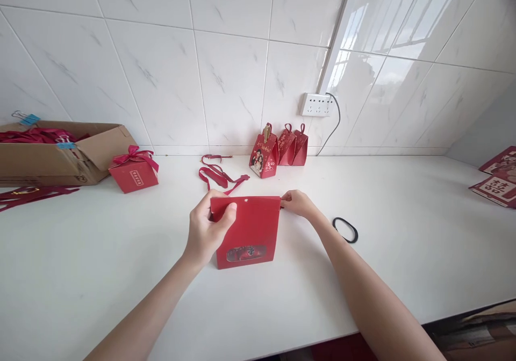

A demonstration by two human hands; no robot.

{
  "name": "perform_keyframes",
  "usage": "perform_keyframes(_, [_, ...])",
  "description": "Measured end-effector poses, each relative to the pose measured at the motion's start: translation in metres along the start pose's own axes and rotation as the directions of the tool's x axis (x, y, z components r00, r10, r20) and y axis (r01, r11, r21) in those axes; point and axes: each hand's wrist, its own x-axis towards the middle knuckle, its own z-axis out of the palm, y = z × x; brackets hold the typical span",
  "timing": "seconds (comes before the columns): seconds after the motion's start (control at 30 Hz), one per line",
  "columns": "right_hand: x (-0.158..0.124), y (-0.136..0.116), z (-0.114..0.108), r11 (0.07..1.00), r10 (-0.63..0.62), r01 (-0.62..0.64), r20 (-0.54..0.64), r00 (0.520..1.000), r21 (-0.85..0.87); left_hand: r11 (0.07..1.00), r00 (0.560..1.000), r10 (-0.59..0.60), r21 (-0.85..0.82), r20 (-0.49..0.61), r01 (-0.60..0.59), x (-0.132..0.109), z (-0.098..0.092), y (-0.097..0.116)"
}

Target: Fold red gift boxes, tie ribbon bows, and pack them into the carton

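A red gift box [253, 224] with a small hole near its top edge and a clear oval window low on its front stands upright on the white table. My left hand [207, 224] grips its upper left corner, thumb on the front and fingers behind. At the upper right edge, my right hand [297, 202] has its fingers bent close together, touching the side of the box; whether it pinches something there is partly hidden. Just behind the box lies a dark red ribbon [217, 177] in loose loops.
Three small red boxes with loops, the front one [264, 157] printed, stand by the tiled wall. A bowed red box [135, 174] sits beside a ribbon-filled cardboard box [100, 154]. A black band [345, 230] lies right; a power strip [318, 105] hangs on the wall.
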Motion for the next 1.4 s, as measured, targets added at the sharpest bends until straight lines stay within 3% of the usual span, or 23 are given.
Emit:
perform_keyframes(0.27, [-0.002,-0.003,0.003,0.99,-0.023,0.032,-0.065,0.998,0.135,1.0,1.0,-0.015,-0.014,0.009,0.015,0.0,0.0,-0.001])
perform_keyframes(0.43, [-0.009,-0.016,0.001,0.922,-0.098,0.16,-0.185,0.978,0.353,1.0,1.0,-0.015,-0.021,0.012,0.015,-0.001,0.0,-0.001])
perform_keyframes(0.57, [-0.018,-0.034,-0.004,0.765,-0.208,0.328,-0.269,0.94,0.554,1.0,1.0,-0.014,-0.027,0.019,0.015,-0.001,0.0,-0.002])
perform_keyframes(0.67, [-0.028,-0.046,-0.008,0.515,-0.267,0.414,-0.318,0.91,0.751,1.0,1.0,-0.007,-0.013,0.021,0.008,-0.002,0.0,-0.003])
perform_keyframes(0.77, [-0.041,-0.057,-0.011,0.266,-0.343,0.395,-0.297,0.891,0.879,1.0,0.999,-0.02,-0.018,0.035,0.021,-0.002,0.0,-0.003])
perform_keyframes(0.9, [-0.056,-0.065,-0.015,0.284,-0.449,0.462,-0.309,0.838,0.84,0.999,0.999,-0.025,-0.025,0.037,0.026,-0.001,0.0,-0.003])
perform_keyframes(0.97, [-0.063,-0.066,-0.017,0.343,-0.499,0.622,-0.424,0.756,0.704,0.999,0.999,-0.013,-0.029,0.034,0.014,-0.001,0.0,-0.002])
perform_keyframes(1.0, [-0.067,-0.066,-0.019,0.371,-0.537,0.731,-0.51,0.673,0.573,0.999,0.999,-0.014,-0.036,0.036,0.016,-0.002,0.0,-0.002])
perform_keyframes(1.07, [-0.075,-0.067,-0.021,0.377,-0.635,0.907,-0.66,0.402,0.19,0.998,0.999,-0.024,-0.052,0.043,0.026,-0.002,0.0,-0.002])
perform_keyframes(1.13, [-0.084,-0.069,-0.02,0.305,-0.726,0.938,-0.677,0.118,-0.164,0.997,0.998,-0.04,-0.06,0.049,0.043,-0.003,0.001,-0.002])
perform_keyframes(1.17, [-0.088,-0.071,-0.018,0.257,-0.759,0.927,-0.651,0.02,-0.271,0.997,0.997,-0.053,-0.062,0.05,0.056,-0.003,0.001,-0.002])
perform_keyframes(1.23, [-0.096,-0.076,-0.012,0.185,-0.795,0.916,-0.602,-0.073,-0.356,0.995,0.997,-0.073,-0.069,0.036,0.076,-0.002,0.002,-0.003])
perform_keyframes(1.4, [-0.105,-0.082,0.003,0.122,-0.81,0.933,-0.576,-0.104,-0.34,0.995,0.998,-0.04,-0.09,0.045,0.044,-0.002,0.002,-0.003])
